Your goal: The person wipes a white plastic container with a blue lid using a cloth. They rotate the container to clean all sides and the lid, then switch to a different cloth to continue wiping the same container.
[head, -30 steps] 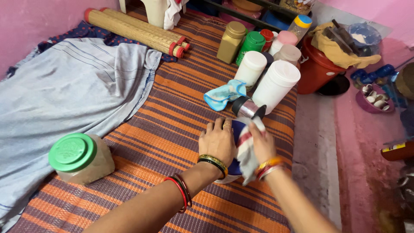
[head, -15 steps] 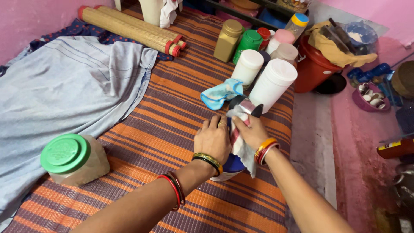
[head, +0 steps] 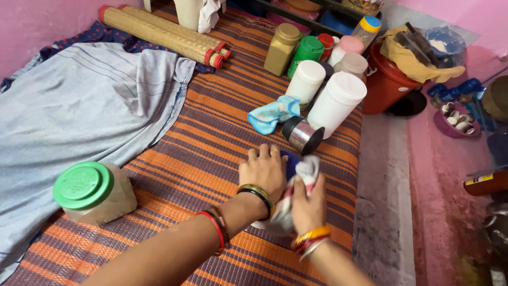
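Hands meet over one container on the striped mat (head: 211, 137). Your left hand (head: 263, 170) lies flat with fingers spread on a blue-lidded jar (head: 288, 165), pressing down on its top rather than closing around it. Your right hand (head: 308, 204) sits just to the right of the left one, closed on a white cloth with red stripes (head: 299, 182) that is bunched against the jar's lid and side. Most of the jar is hidden under both hands; only a patch of blue lid and a pale edge below show.

Just beyond your fingertips lies a small steel tin (head: 302, 135) on its side, with a light blue rag (head: 272, 115) to its left. Farther ahead stand two white tubs (head: 338, 100). Well off to the left of your left forearm sits a green-lidded jar (head: 92, 191) beside a grey sheet (head: 79, 111).
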